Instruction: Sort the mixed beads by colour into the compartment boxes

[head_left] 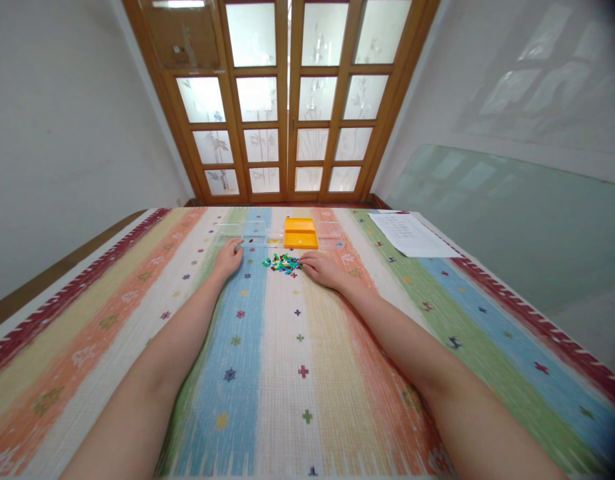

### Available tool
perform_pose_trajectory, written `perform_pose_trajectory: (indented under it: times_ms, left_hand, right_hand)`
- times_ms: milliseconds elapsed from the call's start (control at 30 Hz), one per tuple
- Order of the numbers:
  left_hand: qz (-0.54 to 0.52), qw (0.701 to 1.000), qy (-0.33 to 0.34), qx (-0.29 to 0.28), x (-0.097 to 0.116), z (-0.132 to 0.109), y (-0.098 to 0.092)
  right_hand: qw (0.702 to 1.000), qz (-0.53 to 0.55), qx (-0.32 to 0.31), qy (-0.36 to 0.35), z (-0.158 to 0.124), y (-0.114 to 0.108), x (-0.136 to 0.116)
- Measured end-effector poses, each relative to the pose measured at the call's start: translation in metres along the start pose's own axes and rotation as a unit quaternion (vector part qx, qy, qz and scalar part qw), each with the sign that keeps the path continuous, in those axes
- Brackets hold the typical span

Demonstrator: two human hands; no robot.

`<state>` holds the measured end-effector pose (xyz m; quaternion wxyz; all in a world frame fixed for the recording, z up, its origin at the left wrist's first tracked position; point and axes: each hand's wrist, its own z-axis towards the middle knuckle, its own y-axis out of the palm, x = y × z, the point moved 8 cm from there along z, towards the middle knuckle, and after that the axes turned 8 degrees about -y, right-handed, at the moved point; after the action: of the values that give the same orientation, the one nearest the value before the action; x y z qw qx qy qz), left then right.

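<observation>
A small heap of tiny coloured pieces (282,263), mostly green and blue, lies on the striped cloth. My right hand (321,267) rests just right of the heap, its fingers curled and pinched at the heap's edge. My left hand (229,256) lies palm down to the left of the heap, fingers loosely bent, its tips near a clear plastic tray (240,233). An orange tray (301,233) sits just behind the heap.
A second clear tray (331,234) stands right of the orange one. A printed paper sheet (411,234) lies at the far right of the table (267,373). Wooden glass-paned doors (287,100) rise behind the table's far edge.
</observation>
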<state>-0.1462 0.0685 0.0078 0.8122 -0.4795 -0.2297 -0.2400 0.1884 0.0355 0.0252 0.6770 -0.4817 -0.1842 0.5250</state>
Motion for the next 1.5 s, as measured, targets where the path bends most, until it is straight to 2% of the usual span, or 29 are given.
perform_pose_trajectory:
  times_ms: [567,1133,1333,1500]
  left_hand:
    - [0.001,1.000,-0.002,-0.010,0.002,-0.001,0.001]
    - [0.013,0.999,-0.019,-0.029,0.004,-0.004,0.001]
    - [0.008,0.999,-0.018,-0.028,0.003,-0.003,0.002]
    - [0.009,0.999,-0.015,-0.031,0.000,-0.002,0.003]
  right_hand:
    - [1.000,0.000,-0.002,-0.010,0.001,0.003,0.000]
    - [0.997,-0.070,-0.016,-0.037,0.002,0.004,-0.005]
    - [0.997,-0.069,0.018,-0.011,0.001,-0.001,-0.003]
    - [0.989,-0.085,0.101,0.066,-0.006,-0.015,0.018]
